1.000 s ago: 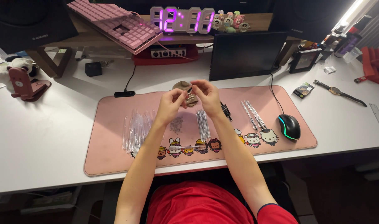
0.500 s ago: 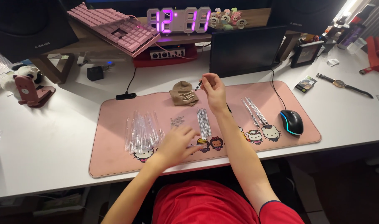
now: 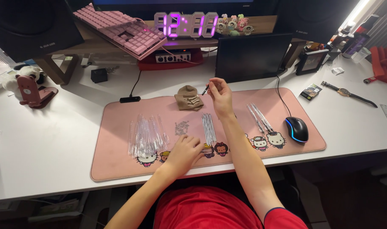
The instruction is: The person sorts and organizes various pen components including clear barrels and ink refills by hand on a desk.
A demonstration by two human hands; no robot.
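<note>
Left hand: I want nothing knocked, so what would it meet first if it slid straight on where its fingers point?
Probably the small heap of tiny metal parts just beyond the left hand, though depth is unclear.

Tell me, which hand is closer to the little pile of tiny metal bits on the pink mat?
The left hand. It rests just below the small metal pieces, while the right hand is raised farther back, pinching a thin dark pen-like stick.

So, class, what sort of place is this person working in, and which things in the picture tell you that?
Most likely a desk at home, used for a computer and for small craft work. A pink keyboard, a computer mouse and a pink desk mat show it, with a glowing clock behind.
</note>
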